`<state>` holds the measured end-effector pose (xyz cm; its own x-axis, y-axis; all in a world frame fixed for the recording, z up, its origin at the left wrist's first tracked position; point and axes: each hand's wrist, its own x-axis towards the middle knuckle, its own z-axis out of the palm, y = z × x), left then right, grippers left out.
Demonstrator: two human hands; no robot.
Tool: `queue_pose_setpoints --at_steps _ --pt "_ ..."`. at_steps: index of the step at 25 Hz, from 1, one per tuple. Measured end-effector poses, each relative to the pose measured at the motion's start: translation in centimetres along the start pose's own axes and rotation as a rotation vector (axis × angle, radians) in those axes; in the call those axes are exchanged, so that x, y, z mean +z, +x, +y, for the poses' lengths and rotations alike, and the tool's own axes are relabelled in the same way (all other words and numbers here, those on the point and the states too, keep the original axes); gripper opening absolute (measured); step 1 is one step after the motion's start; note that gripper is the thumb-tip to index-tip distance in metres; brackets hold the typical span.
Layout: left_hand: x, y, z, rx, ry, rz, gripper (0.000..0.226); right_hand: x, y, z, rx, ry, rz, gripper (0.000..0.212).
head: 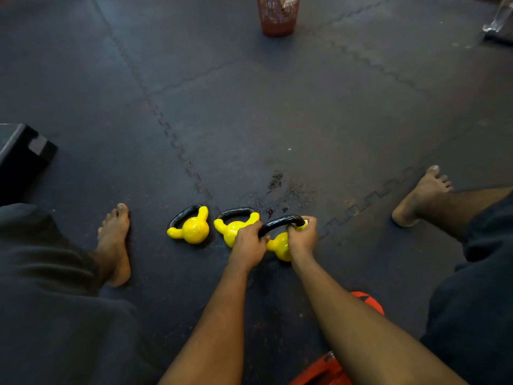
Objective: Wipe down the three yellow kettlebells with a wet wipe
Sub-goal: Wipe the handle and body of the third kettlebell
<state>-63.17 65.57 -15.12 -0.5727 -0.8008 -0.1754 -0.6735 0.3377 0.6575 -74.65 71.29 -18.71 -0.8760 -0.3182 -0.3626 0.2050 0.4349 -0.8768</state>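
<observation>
Left hand [248,241] and right hand [303,237] curl fingers round the black handle [280,221]; kettlebell [279,247] beneath looks heavy, slick: hold there.

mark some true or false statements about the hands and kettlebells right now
1. The left hand and the right hand both grip the rightmost kettlebell. True.
2. A hand holds the leftmost kettlebell. False: no hand touches it; it lies on the mat.
3. The kettlebells have red handles. False: the handles are black.
4. A red mesh basket stands on the mat beyond the kettlebells. True.
5. The person wears shoes. False: both feet are bare.
</observation>
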Motion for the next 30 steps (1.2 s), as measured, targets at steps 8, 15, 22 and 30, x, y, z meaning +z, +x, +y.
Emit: queue_pose_setpoints --at_steps 8,15,22,30 --pt "0.2 0.5 0.2 -0.041 0.000 0.029 0.035 1.5 -1.4 -0.3 0.029 0.023 -0.035 0.061" --pt "0.1 0.6 0.2 -0.075 0.003 0.015 0.044 -0.8 1.4 0.1 -0.103 0.002 -0.135 0.018" --pt "-0.1 0.5 0.5 -0.051 0.028 -0.016 0.043 -1.8 3.4 -0.2 0.035 0.015 -0.255 0.018" --pt "0.4 0.9 1.5 0.041 0.062 -0.014 0.035 -1.9 2.5 0.0 0.078 -0.055 -0.050 0.016"
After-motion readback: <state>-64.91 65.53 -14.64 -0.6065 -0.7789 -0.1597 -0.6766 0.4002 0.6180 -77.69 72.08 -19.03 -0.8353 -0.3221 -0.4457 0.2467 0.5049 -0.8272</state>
